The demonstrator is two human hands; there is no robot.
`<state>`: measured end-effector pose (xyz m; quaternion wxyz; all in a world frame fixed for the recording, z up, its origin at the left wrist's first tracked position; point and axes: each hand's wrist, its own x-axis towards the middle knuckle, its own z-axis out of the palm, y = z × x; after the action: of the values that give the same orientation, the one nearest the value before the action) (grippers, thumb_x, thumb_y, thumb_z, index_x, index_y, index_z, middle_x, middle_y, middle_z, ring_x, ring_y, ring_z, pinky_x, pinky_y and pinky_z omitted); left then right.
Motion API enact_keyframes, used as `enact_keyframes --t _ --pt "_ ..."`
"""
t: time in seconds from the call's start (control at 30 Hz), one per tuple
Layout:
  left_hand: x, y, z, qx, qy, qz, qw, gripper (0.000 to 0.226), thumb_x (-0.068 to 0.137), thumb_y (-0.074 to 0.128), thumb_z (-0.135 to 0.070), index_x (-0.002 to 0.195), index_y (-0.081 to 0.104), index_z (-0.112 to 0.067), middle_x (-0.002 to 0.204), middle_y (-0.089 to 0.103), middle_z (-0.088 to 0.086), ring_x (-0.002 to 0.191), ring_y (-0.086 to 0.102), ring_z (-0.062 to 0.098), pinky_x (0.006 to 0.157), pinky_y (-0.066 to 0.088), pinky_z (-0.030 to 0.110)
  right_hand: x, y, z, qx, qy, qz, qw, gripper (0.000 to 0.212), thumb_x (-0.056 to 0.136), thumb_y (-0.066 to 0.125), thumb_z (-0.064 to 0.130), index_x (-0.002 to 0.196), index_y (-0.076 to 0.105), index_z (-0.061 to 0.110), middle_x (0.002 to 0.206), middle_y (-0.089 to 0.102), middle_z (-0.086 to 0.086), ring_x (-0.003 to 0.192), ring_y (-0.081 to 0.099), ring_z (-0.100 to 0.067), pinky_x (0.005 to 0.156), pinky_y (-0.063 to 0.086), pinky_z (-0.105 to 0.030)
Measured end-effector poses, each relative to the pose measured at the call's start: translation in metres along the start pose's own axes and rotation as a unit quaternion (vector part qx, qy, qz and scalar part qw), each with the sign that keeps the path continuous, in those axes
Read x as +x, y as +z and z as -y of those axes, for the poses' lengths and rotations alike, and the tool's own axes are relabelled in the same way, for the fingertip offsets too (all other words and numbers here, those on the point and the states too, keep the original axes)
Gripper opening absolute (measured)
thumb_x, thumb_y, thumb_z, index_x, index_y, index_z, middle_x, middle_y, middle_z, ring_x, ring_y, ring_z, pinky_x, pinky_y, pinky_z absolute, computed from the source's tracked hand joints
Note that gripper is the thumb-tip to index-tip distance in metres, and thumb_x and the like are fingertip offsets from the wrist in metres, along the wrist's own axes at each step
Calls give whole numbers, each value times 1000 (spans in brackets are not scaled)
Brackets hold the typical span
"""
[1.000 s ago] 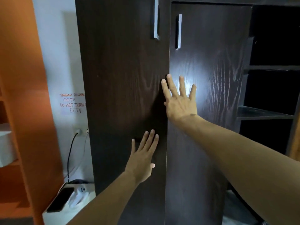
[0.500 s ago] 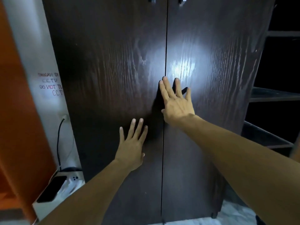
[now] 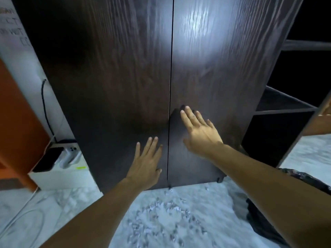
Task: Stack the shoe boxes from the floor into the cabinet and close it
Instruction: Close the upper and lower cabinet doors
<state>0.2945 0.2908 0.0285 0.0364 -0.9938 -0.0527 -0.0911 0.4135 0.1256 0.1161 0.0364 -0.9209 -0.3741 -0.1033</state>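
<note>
The dark wood-grain cabinet fills the view, and its left door (image 3: pixel 107 77) and right door (image 3: pixel 223 68) meet at a thin central seam. My left hand (image 3: pixel 146 161) lies flat with fingers spread on the lower part of the left door, beside the seam. My right hand (image 3: pixel 198 129) is open with fingers spread, at the lower part of the right door, a little higher; whether it touches the wood is unclear. Neither hand holds anything. No shoe boxes are in view; the cabinet's inside is hidden.
Open dark shelves (image 3: pixel 283 108) stand right of the cabinet. At the left, a white box (image 3: pixel 59 176) on the floor carries a black phone (image 3: pixel 47 159) and a white device, with a cable (image 3: pixel 44 108) up the wall. An orange panel (image 3: pixel 16 126) stands far left. Marbled floor (image 3: pixel 170 217) below.
The left door has swung shut and now sits flush with the right one. The view has tilted down to the cabinet's base and floor, and both hands sit lower on the doors.
</note>
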Motion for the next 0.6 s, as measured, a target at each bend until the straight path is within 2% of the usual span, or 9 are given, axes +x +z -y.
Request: enact_keyframes --t 0.13,0.23,0.3,0.37,0.43,0.53,0.6 --pt "-34 59 -15 -61 -6 40 997 78 95 46 -44 155 5 -17 161 -15 6 148 -16 24 117 -13 49 -48 67 -13 32 24 62 997 81 93 47 42 153 -4 22 162 -7 2 148 8 -24 114 26 -46" --pt "-65 112 -24 -104 -29 65 992 81 91 42 -55 154 9 -15 161 -10 5 149 -11 25 117 -11 48 -88 125 -21 65 55 117 989 82 92 47 48 153 -2 23 162 -4 1 148 12 -23 114 26 -45" --pt "-87 148 -29 -113 -54 101 987 88 86 29 -66 154 2 -17 160 -16 4 148 -15 23 117 -12 46 -116 165 -24 73 70 148 984 83 92 45 55 152 -1 21 162 -2 -1 147 14 -23 115 26 -45" --pt "-108 184 -33 -113 -74 132 982 97 78 8 -77 153 -6 -17 158 -24 4 147 -19 24 117 -14 44 -143 204 -26 75 78 181 978 86 90 41 62 152 0 19 162 0 -4 147 14 -24 116 26 -44" --pt "-127 215 -36 -112 -89 148 978 110 69 -7 -85 153 -7 -14 157 -25 6 147 -18 26 118 -9 47 -168 240 -27 86 90 217 968 91 87 40 68 153 -1 19 162 -1 -4 148 11 -24 117 24 -44" --pt "-150 253 -40 -128 -128 152 972 111 75 5 -85 153 11 -8 161 -8 12 148 -1 33 115 9 57 -200 286 -24 110 118 260 952 105 79 39 79 153 -7 20 161 -12 -3 149 -1 -25 119 15 -46" --pt "-162 272 -43 -142 -171 174 959 113 73 11 -87 153 13 -7 161 -6 14 148 1 35 114 11 60 -216 311 -22 123 134 279 943 115 72 41 84 151 -14 21 159 -22 -3 148 -10 -25 120 9 -48"
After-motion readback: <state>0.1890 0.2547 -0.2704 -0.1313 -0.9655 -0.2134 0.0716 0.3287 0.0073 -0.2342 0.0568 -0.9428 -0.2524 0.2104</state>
